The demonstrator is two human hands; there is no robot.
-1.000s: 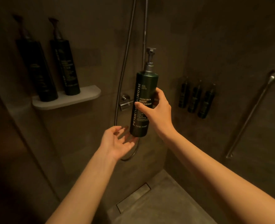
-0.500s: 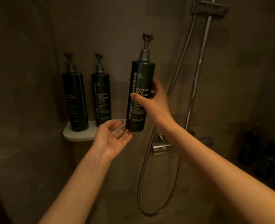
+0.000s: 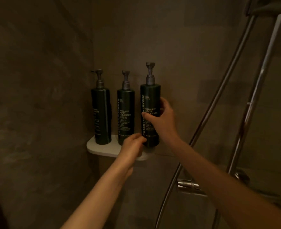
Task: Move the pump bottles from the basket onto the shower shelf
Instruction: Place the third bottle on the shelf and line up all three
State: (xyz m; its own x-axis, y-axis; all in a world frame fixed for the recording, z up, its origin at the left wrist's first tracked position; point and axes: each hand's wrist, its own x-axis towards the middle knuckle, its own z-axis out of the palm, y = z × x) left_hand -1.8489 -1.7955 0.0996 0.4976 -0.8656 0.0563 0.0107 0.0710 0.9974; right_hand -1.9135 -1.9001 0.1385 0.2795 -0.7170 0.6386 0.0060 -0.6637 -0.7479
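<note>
A small white corner shelf juts from the dark tiled wall. Two dark green pump bottles stand upright on it: one at the left and one in the middle. My right hand grips a third dark green pump bottle around its middle, upright over the shelf's right end, with its base at about the shelf surface. My left hand is at the base of that bottle, fingers curled against it and covering part of the shelf's front. The basket is out of view.
A chrome shower rail and a hose run down the wall at the right. A chrome mixer valve sits below, behind my right forearm. The room is dim.
My right hand has carried the bottle left and down to the shelf's right end. The left hand rose from open below the bottle to touch its base. The view turned towards the shelf.
</note>
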